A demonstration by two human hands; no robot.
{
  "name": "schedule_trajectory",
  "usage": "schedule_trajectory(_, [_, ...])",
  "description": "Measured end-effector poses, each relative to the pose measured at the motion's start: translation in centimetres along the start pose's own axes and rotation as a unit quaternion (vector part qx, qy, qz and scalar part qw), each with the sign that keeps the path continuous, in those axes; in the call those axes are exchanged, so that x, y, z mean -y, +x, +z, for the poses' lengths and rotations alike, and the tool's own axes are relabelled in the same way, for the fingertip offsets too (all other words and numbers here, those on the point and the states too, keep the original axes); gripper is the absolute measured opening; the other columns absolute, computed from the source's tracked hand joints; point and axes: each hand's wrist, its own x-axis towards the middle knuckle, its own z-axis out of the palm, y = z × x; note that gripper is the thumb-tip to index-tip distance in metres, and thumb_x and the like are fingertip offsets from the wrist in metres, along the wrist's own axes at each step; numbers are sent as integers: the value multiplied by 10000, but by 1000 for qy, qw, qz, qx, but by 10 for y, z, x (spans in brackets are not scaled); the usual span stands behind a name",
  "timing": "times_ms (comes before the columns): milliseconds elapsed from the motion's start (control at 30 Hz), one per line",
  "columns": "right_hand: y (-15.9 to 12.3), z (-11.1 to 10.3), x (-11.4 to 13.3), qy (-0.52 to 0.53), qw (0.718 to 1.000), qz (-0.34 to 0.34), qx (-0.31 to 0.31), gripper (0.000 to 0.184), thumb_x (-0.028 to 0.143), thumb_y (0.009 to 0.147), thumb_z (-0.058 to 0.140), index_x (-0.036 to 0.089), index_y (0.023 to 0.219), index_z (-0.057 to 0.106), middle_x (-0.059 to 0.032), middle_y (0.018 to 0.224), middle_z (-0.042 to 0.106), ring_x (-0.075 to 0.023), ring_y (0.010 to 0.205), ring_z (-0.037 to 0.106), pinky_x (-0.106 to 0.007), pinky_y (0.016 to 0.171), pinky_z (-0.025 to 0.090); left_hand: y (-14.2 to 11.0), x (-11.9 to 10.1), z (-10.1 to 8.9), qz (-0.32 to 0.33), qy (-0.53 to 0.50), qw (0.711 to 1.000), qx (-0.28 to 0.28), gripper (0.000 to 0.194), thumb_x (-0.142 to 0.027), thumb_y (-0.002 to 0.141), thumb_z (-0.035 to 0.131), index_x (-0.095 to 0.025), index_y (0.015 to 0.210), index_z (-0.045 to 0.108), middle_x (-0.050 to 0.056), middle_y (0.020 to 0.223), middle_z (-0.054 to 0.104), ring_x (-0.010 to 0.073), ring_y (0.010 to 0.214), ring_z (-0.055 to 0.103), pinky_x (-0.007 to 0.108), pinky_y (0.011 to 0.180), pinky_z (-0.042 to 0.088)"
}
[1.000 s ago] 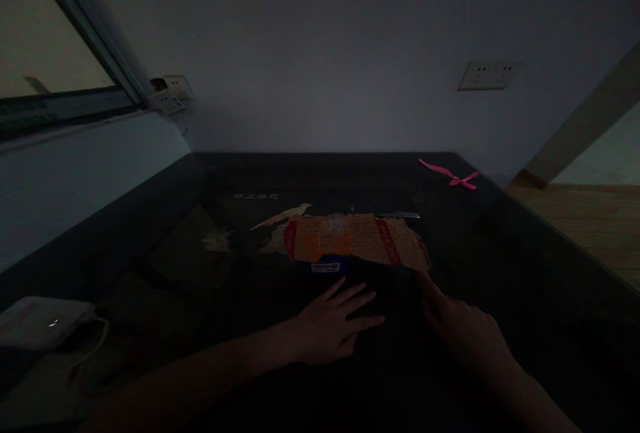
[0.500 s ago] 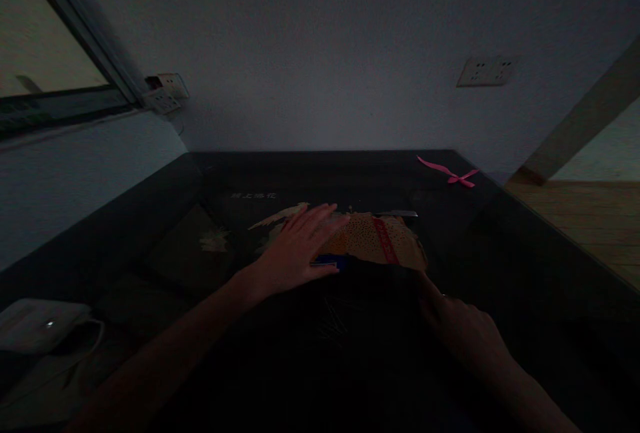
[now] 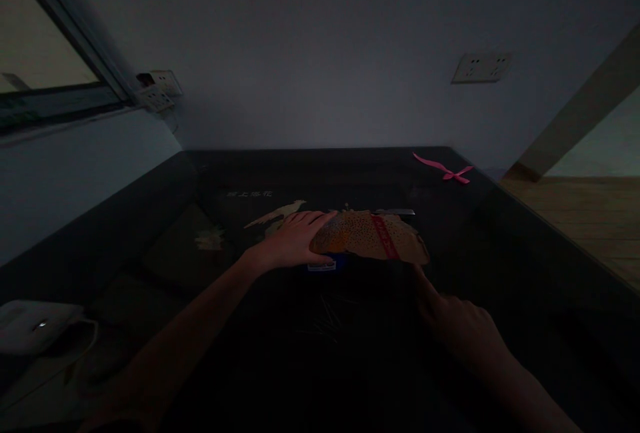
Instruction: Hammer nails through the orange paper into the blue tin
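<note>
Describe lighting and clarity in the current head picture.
Head view: badly underexposed, the near side of the table almost black; the right hand so dim that its contact with the package is unclear; a small glint on the white device; the pink ribbon distinct.

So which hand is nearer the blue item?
Left. The left hand is right beside the blue item; the right hand is farther off, to its right and nearer the camera.

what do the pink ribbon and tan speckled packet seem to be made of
Pink ribbon: probably smooth fabric, being a thin, flat, crossing strip. Tan speckled packet: perhaps paper or plastic film, given its uneven edge; dim light leaves its finish unclear.
</note>
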Motion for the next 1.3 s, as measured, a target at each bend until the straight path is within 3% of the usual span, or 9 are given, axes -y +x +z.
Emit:
schedule_trajectory(333, [-21, -1, -8, -4, 998, -9, 58, 677, 186, 974, 350, 107, 1526, -34, -165, 909, 774, -354, 810, 734, -474, 657, 537, 6, -30, 4, -1, 4, 1000, -3, 962, -656, 751, 579, -201, 1490, 164, 157, 1470, 385, 336, 1306, 389, 453, 1047, 282])
schedule_trajectory(533, [-26, 0, -14, 15, 997, -15, 77, 630, 204, 987, 320, 109, 1532, 20, -155, 889, 776, -338, 776, 737, -467, 653, 537, 1, -35, 4, 6, 5, 1000, 9, 1030, -666, 737, 597, -189, 1502, 98, 151, 1499, 353, 315, 1337, 367, 448, 1091, 243])
schedule_trajectory(667, [-26, -2, -16, 10, 996, -7, 83, 621, 226, 980, 360, 125, 1533, 95, -142, 873, 776, -341, 796, 734, -457, 660, 535, 0, -36, 0, 3, 17, 1000, -8, 1055, -732, 708, 573, -220, 1504, 108, 168, 1537, 266, 360, 1400, 251, 528, 1117, 188])
schedule_trajectory(767, [-25, -2, -18, 12, 997, -6, 71, 622, 269, 975, 386, 154, 1532, 136, -132, 855, 778, -342, 780, 736, -442, 641, 534, -11, -45, -13, 29, 25, 996, -81, 911, -695, 769, 540, -236, 1481, 207, 144, 1535, 277, 351, 1407, 237, 567, 1131, 148])
schedule_trajectory(867, [-24, -2, -19, 18, 998, -1, 64, 620, 299, 969, 396, 177, 1530, 161, -132, 848, 780, -347, 772, 738, -430, 619, 530, -33, -59, -22, 99, -1, 982, -159, 493, -448, 928, 463, -241, 1372, 408, 97, 1391, 494, 255, 1306, 423, 464, 1100, 306])
schedule_trajectory(933, [-23, -2, -19, 29, 997, -2, 69, 615, 294, 966, 396, 182, 1527, 172, -129, 851, 783, -350, 772, 738, -433, 611, 526, -51, -66, -14, 173, -32, 970, -166, 336, -269, 955, 421, -234, 1282, 493, 71, 1206, 627, 194, 1137, 565, 374, 995, 433])
schedule_trajectory(1033, [-23, -3, -19, 34, 996, 2, 80, 610, 288, 960, 389, 162, 1522, 188, -138, 849, 783, -359, 758, 736, -446, 602, 520, -72, -69, 18, 223, -51, 967, -111, 303, -189, 932, 442, -195, 1220, 538, 69, 1097, 677, 174, 1001, 624, 323, 897, 501])
schedule_trajectory(1167, [-22, 0, -22, 38, 998, -12, 50, 568, 306, 954, 369, 158, 1494, 273, -145, 830, 781, -364, 727, 736, -426, 560, 505, -81, -61, 63, 201, -46, 978, -37, 381, -193, 935, 447, -181, 1315, 478, 109, 1343, 558, 218, 1246, 509, 375, 1027, 446])
schedule_trajectory(1300, [-16, 1, -27, 43, 999, -7, 26, 476, 334, 961, 347, 206, 1416, 409, -124, 818, 780, -355, 716, 736, -384, 522, 475, -81, -55, 79, 185, -36, 982, 33, 557, -235, 930, 475, -180, 1454, 294, 134, 1518, 324, 243, 1398, 313, 427, 1133, 316])
